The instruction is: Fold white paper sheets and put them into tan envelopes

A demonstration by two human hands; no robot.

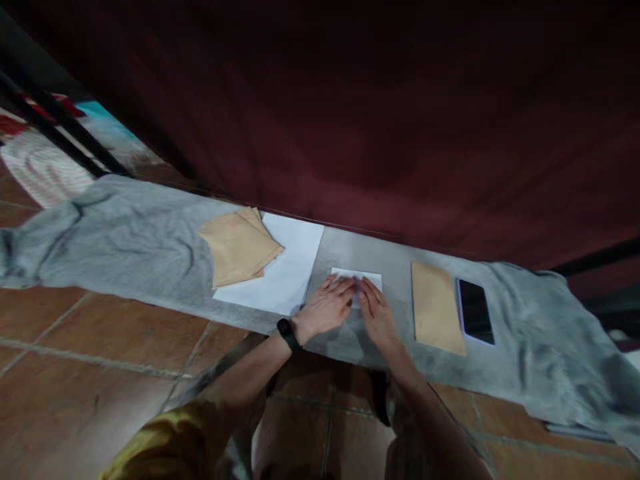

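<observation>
A small piece of folded white paper [367, 274] lies on the grey cloth in front of me, partly covered by both hands. My left hand [327, 308] rests flat on its left part with the fingers stretched out; a dark band is on that wrist. On the right part lies my right hand [375, 313], also with fingers extended, the fingertips of the two hands close together. Something faintly purple shows between the fingertips, too blurred to name. Left of my hands, a large white sheet [295, 250] lies under a fanned stack of brown paper envelopes [240, 247].
A grey cloth [150, 233] covers the long, narrow surface. To the right lie a single brown envelope [436, 310] and a phone [476, 312] with a dark screen. Dark red fabric [350, 147] hangs along the back edge. The floor has brown tiles [110, 333].
</observation>
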